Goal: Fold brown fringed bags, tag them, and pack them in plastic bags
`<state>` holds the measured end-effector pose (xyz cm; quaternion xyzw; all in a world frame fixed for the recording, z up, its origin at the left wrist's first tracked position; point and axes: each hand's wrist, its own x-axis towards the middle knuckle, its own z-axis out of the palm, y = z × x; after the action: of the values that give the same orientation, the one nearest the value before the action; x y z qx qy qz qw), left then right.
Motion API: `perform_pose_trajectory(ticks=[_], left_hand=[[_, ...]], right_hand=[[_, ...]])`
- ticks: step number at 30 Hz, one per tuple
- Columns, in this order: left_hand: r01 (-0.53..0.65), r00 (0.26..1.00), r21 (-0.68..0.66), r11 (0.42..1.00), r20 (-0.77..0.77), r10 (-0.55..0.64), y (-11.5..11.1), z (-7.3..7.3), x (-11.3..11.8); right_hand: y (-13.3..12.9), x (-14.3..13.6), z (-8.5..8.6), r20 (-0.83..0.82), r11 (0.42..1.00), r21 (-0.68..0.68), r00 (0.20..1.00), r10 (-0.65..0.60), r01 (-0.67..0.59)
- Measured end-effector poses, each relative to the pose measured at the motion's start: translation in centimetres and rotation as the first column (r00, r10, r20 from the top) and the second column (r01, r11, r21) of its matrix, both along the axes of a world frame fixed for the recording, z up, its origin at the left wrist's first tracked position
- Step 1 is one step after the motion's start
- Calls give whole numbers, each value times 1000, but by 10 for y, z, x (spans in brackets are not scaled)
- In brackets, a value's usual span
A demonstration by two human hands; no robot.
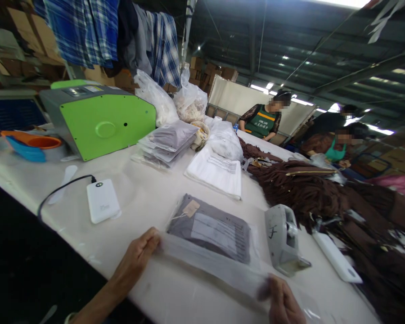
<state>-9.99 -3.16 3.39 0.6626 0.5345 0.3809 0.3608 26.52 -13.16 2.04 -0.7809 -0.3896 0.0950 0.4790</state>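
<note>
Clear plastic film forms the open flap of a flat bag (209, 245), and both hands pinch it at the near edge of the white tabletop (148, 198): the left hand (138, 256) closes its fingers (151, 238) on the flap's left corner, while the right hand (285, 303) holds the flap's right end, its fingers (273, 288) partly seen through the film. Inside the bag lies a folded grey garment (211, 229) with a printed label and a small paper tag near its top left corner. Just right of the bag stands a grey tape dispenser (283, 240), and beyond that a white slim bar (337, 258) lies at the edge of a heap of brown garments (324, 193) that fills the right side. Left of the bag rests a white power bank (103, 200) with a black cable (57, 191) leading off toward the tabletop's near edge. Farther back lie a stack of empty white bags (216, 171), a pile of packed bags (168, 141), a green and grey machine (97, 117) and an orange dish (37, 141). Other people work at the far end of the tabletop, one in a green apron (265, 123).
</note>
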Motion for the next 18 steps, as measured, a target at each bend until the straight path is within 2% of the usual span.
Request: perform_pose_trajectory(ticks=[3, 5, 6, 8, 10, 13, 16, 18], left_hand=[[-122, 990, -32, 992, -76, 119, 19, 6, 5], [-137, 959, 3, 991, -249, 133, 28, 9, 7], [-131, 922, 21, 991, -364, 129, 31, 10, 8], [-116, 803, 54, 992, -583, 125, 34, 11, 10], [-93, 676, 75, 993, -727, 118, 35, 10, 12], [-55, 559, 129, 990, -818, 137, 34, 6, 12], [-39, 528, 171, 985, -833, 165, 33, 6, 9], [-58, 526, 145, 988, -837, 154, 33, 9, 7]], right_hand=[[8, -11, 0, 16, 998, -63, 1000, -4, 5], [12, -18, -1, 1, 995, -96, 1000, 4, -3], [13, -20, -1, -4, 994, -106, 1000, 2, -2], [13, -22, -1, -7, 990, -138, 1000, -1, 0], [12, -23, 1, -1, 984, -180, 1000, 19, -19], [12, -24, 7, -8, 976, -213, 999, 49, -49], [13, -28, 16, -17, 979, -205, 1000, 7, -10], [14, -29, 21, -15, 979, -204, 1000, -17, 14]])
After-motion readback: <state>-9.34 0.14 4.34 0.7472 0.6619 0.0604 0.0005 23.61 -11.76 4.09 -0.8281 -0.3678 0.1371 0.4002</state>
